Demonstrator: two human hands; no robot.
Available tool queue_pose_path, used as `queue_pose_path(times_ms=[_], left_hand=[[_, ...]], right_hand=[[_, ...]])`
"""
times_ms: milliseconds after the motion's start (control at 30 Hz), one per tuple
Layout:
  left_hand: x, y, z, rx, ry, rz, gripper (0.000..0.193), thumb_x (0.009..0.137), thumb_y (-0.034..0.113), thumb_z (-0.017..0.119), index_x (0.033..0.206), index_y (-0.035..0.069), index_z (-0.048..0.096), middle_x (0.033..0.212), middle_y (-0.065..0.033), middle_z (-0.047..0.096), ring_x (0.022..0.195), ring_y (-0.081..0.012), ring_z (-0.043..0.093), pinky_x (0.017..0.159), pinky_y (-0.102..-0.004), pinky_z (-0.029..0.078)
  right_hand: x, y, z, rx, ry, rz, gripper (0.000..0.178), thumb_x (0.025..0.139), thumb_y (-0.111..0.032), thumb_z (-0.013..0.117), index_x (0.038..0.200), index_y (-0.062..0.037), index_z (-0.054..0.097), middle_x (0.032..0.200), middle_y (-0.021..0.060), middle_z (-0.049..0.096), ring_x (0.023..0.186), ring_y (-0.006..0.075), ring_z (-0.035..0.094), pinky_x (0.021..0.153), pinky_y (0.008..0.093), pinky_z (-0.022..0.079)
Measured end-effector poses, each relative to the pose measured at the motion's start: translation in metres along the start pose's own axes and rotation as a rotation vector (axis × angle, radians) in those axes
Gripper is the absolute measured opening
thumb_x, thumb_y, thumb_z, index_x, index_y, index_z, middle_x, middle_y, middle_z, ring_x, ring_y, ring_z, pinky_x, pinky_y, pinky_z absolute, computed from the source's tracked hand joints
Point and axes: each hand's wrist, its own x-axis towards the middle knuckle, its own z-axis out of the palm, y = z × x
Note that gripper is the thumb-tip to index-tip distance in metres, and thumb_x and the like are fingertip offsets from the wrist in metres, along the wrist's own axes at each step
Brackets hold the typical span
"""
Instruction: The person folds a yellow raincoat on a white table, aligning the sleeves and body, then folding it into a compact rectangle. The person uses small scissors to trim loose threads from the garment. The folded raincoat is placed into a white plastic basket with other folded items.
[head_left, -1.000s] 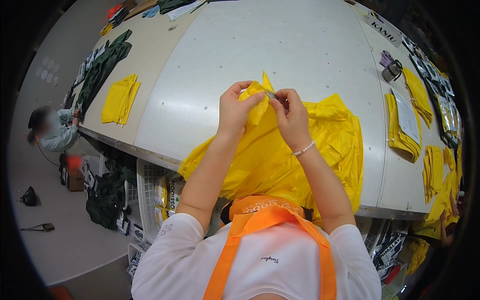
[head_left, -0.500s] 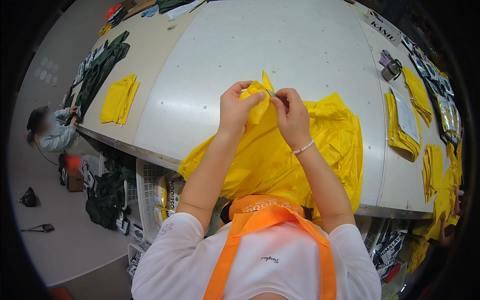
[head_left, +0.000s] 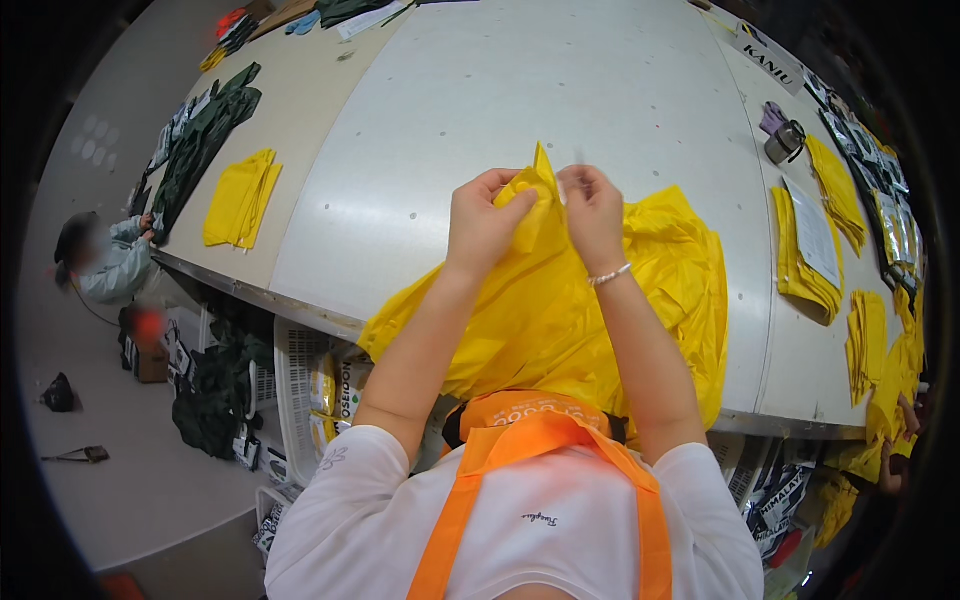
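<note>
A large, crumpled piece of yellow fabric (head_left: 668,290), thin and shiny, spreads over the front of the table and hangs toward my lap. My left hand (head_left: 490,222) pinches a folded part of it, thumb on top, and a pointed corner sticks up beyond the fingers. Just right of that corner is my right hand (head_left: 594,215), with a beaded bracelet on its wrist. Its fingers are closed around a small metal tool, the blurred tip of which shows above them; its exact kind is hard to make out.
A pale worktable (head_left: 480,90) stretches ahead. Folded yellow garments (head_left: 240,200) lie at left beside dark green ones (head_left: 205,130). At right are a yellow stack with a paper sheet (head_left: 810,232) and a flask (head_left: 784,142). White baskets (head_left: 295,390) stand below the edge; a person (head_left: 105,255) works at far left.
My right hand has moved slightly up and right, away from the fabric corner, taking the tool's tip off it. My left hand keeps its pinch and has shifted a little to the right.
</note>
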Motion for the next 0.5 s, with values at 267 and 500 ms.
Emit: queue_pose_path(times_ms=[267, 500], left_hand=[[0.007, 0.002, -0.011, -0.23, 0.027, -0.1, 0.026, 0.082, 0.003, 0.063, 0.105, -0.006, 0.056, 0.091, -0.0094, 0.065, 0.077, -0.0132, 0.063, 0.07, -0.0244, 0.053], [0.006, 0.002, -0.006, -0.209, -0.003, -0.136, 0.027, 0.081, 0.003, 0.064, 0.105, -0.006, 0.056, 0.092, -0.0104, 0.065, 0.078, -0.0139, 0.063, 0.07, -0.0242, 0.052]], right_hand=[[-0.009, -0.01, -0.038, -0.191, -0.393, 0.02, 0.025, 0.083, -0.021, 0.069, 0.071, -0.0011, 0.06, 0.058, -0.0056, 0.046, 0.051, 0.002, 0.03, 0.045, 0.0211, 0.026], [-0.016, -0.018, -0.012, -0.114, -0.17, -0.19, 0.009, 0.079, -0.006, 0.068, 0.081, -0.0011, 0.06, 0.069, -0.0012, 0.057, 0.055, 0.0051, 0.039, 0.051, 0.0207, 0.036]])
